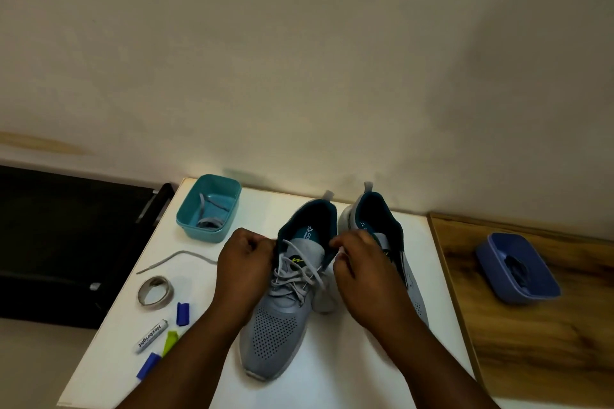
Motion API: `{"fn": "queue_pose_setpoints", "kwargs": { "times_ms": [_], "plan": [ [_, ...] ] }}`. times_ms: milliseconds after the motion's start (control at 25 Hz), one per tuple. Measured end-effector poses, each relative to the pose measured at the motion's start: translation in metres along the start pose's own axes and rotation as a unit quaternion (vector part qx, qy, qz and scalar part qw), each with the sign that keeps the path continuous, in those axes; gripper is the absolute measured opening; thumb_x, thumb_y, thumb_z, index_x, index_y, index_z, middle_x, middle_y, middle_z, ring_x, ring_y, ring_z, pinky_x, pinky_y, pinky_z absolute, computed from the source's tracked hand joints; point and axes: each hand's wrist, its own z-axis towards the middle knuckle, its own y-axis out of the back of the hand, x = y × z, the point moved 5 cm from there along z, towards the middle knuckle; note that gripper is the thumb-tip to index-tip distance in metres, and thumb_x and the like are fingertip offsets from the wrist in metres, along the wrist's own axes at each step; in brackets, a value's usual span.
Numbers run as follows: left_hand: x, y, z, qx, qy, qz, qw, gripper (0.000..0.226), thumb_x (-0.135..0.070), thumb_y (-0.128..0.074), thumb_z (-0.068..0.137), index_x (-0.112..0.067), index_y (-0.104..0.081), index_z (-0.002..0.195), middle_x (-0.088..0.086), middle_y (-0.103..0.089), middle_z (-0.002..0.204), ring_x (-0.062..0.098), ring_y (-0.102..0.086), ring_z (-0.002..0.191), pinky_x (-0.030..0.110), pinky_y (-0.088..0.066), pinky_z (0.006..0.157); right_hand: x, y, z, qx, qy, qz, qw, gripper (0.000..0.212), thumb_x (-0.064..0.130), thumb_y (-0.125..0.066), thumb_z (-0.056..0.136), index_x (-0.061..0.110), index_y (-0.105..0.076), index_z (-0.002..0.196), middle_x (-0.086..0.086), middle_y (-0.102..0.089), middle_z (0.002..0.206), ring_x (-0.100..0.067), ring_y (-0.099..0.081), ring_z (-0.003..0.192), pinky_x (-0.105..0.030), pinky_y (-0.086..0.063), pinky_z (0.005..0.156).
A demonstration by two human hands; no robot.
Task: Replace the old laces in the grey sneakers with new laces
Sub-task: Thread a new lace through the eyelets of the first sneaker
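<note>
The grey mesh sneaker (pixel 279 315) stood mid-table, laced grey to its collar. Left hand (pixel 244 271) and right hand (pixel 360 271) pinched the lace ends there. The second grey sneaker (pixel 382 242), beside it, seemed unlaced; that likely remained.

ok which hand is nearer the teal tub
Left. The left hand is at the laced sneaker's collar, just right of and below the teal tub. The right hand is farther right, across that sneaker.
</note>
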Motion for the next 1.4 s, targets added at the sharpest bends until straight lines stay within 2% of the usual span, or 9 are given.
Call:
{"fn": "queue_pose_setpoints", "kwargs": {
  "times_ms": [200,360,600,720,800,960,1120,1280,1400],
  "plan": [
    [0.001,-0.007,-0.004,0.034,0.037,-0.019,0.999,0.018,-0.027,-0.061,0.086,-0.008,-0.063,0.088,0.009,-0.074,0.084,0.028,-0.074,0.083,0.054,-0.061,0.083,-0.003,-0.013,-0.004,-0.002,-0.078,0.060,0.995,0.041,0.059,-0.053,0.098,0.034,-0.060,0.130,0.015,-0.067,0.114,-0.002,-0.063,0.102,-0.020,-0.052,0.082],
    [0.009,-0.008,0.000,0.065,0.128,-0.107,0.984,0.007,-0.004,-0.054,0.097,0.002,-0.059,0.096,0.019,-0.074,0.096,0.033,-0.076,0.084,0.048,-0.062,0.083,-0.007,-0.007,0.001,0.006,-0.073,0.023,0.997,0.034,0.023,-0.058,0.100,0.027,-0.064,0.133,0.005,-0.071,0.122,-0.007,-0.063,0.103,-0.017,-0.046,0.082],
    [-0.010,0.059,-0.002,-0.257,-0.027,-0.012,0.966,0.020,-0.011,-0.056,0.101,-0.011,-0.048,0.119,0.011,-0.055,0.131,0.027,-0.056,0.125,0.022,-0.050,0.077,-0.010,0.002,0.002,0.035,-0.088,-0.036,0.995,0.036,0.020,-0.054,0.101,0.026,-0.063,0.136,0.001,-0.071,0.122,-0.015,-0.067,0.104,-0.030,-0.056,0.088],
    [-0.018,0.012,-0.016,-0.120,-0.229,0.273,0.927,0.034,-0.026,-0.055,0.099,-0.027,-0.052,0.133,0.000,-0.053,0.140,0.022,-0.042,0.138,0.044,-0.041,0.108,-0.008,0.002,0.000,0.024,-0.080,-0.039,0.996,0.037,0.021,-0.052,0.101,0.026,-0.063,0.136,0.002,-0.072,0.122,-0.015,-0.067,0.105,-0.027,-0.052,0.085],
    [-0.001,-0.020,-0.018,0.014,-0.231,0.390,0.891,0.026,-0.042,-0.048,0.103,-0.038,-0.060,0.126,-0.013,-0.059,0.135,0.017,-0.039,0.143,0.053,-0.025,0.119,-0.007,0.002,0.000,0.020,-0.076,-0.040,0.996,0.038,0.021,-0.052,0.100,0.028,-0.063,0.136,0.003,-0.072,0.121,-0.014,-0.067,0.105,-0.029,-0.055,0.087],
    [-0.007,-0.009,-0.009,-0.018,-0.257,0.315,0.914,0.009,-0.042,-0.061,0.097,-0.037,-0.069,0.096,-0.018,-0.066,0.094,0.011,-0.063,0.097,0.045,-0.047,0.094,-0.010,0.004,0.000,0.026,-0.074,-0.060,0.995,0.037,0.023,-0.052,0.101,0.030,-0.063,0.137,0.004,-0.072,0.123,-0.014,-0.067,0.107,-0.028,-0.053,0.089],
    [-0.003,0.040,0.003,-0.203,-0.128,0.177,0.955,0.016,-0.028,-0.059,0.099,-0.015,-0.065,0.107,0.007,-0.068,0.111,0.029,-0.062,0.107,0.043,-0.051,0.087,-0.013,0.006,0.000,0.045,-0.080,-0.069,0.993,0.037,0.023,-0.052,0.102,0.030,-0.062,0.137,0.004,-0.072,0.122,-0.015,-0.067,0.108,-0.025,-0.050,0.086],
    [-0.003,-0.006,-0.014,-0.043,-0.233,0.361,0.902,0.051,-0.038,-0.050,0.091,-0.030,-0.050,0.141,0.000,-0.046,0.150,0.030,-0.030,0.147,0.058,-0.022,0.117,-0.011,0.001,-0.002,0.031,-0.071,-0.046,0.996,0.039,0.023,-0.053,0.101,0.032,-0.062,0.138,0.006,-0.070,0.129,-0.013,-0.066,0.113,-0.027,-0.051,0.094],
    [-0.005,-0.022,-0.015,0.047,-0.214,0.355,0.909,0.045,-0.058,-0.035,0.090,-0.042,-0.060,0.124,-0.018,-0.055,0.141,0.015,-0.021,0.152,0.056,-0.002,0.122,-0.013,0.001,-0.001,0.030,-0.072,-0.047,0.996,0.038,0.023,-0.052,0.102,0.032,-0.062,0.138,0.005,-0.070,0.127,-0.014,-0.066,0.111,-0.028,-0.051,0.093]
  ]
}}
